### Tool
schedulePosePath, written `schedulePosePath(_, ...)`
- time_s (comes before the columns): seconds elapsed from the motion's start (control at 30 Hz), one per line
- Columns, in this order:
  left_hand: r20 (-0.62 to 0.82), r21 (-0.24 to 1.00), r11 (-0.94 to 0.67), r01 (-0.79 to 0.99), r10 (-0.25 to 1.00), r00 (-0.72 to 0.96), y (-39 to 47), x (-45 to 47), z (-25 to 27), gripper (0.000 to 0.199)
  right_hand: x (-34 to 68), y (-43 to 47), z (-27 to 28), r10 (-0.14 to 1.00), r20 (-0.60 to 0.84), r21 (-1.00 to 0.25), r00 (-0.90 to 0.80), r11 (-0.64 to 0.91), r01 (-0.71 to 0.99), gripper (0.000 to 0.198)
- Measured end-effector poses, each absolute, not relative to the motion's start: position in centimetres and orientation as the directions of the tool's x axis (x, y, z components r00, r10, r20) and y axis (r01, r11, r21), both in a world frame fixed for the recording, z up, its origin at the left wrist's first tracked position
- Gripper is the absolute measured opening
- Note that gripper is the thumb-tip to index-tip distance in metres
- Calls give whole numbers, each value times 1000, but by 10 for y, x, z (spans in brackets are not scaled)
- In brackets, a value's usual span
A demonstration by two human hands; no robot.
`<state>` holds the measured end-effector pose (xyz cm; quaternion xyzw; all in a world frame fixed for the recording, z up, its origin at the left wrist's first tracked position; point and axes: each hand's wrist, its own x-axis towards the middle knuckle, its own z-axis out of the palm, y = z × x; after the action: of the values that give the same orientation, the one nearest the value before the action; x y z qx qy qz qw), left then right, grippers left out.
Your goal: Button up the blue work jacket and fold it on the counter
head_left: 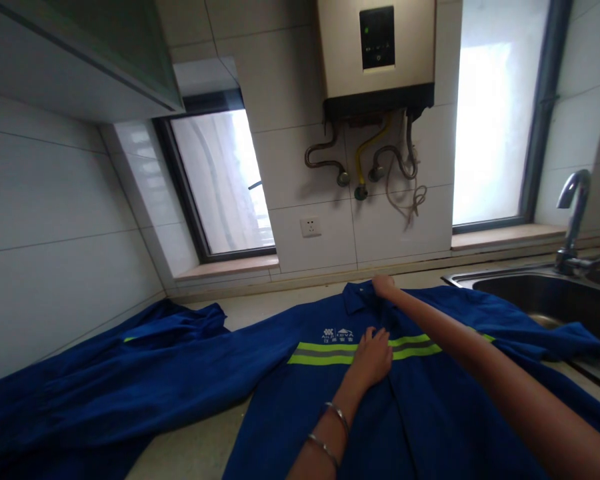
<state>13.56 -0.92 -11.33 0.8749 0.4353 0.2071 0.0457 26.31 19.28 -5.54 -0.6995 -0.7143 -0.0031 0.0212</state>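
"How are the arms set?"

"The right arm reaches long and slanting from the lower right, and its hand (384, 285) is closed on the collar (355, 298) of the blue work jacket (280, 427). The left hand (373, 357), with two bangles (325, 440) below its wrist, lies nearer the wearer, back up, fingers bent over the jacket's front at the lime-and-grey reflective band (325, 353). I cannot tell whether those fingers pinch cloth; their grip is hidden."

"And the jacket?"

"Under both hands, spread on the countertop (195, 440), with white chest lettering (337, 335) just left of the left hand."

"Anything in the way?"

"The right forearm crosses over part of the band. Right of the grip, a sleeve (565, 340) overlaps the near side of the sink (500, 273), where a chrome faucet (575, 207) stands. Left of the hands, blue cloth (180, 320) bunches near the wall; I cannot tell whether it is separate. Beyond the collar are a wall socket (310, 227) and, higher, a water heater (380, 47) with hoses (325, 157)."
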Motion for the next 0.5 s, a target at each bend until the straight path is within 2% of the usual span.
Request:
schedulePosePath(0.13, 335, 170, -596, 785, 784, 523, -13, 138, -108, 39, 272, 200, -58, 1000, -24, -99, -13, 10, 995, 31)
schedulePosePath(0.27, 325, 167, -542, 824, 819, 473, -14, 141, -109, 39, 280, 203, -73, 999, -53, -185, -12, 2, 983, 25)
schedulePosePath(0.4, 279, 203, -529, 824, 838, 469, -15, 142, -111, 49, 288, 200, -92, 1000, 2, -253, 27, -26, 967, 36)
schedulePosePath(0.5, 228, 230, -531, 816, 844, 485, -16, 141, -113, 63, 296, 199, -98, 994, 96, -284, 44, -15, 959, 46)
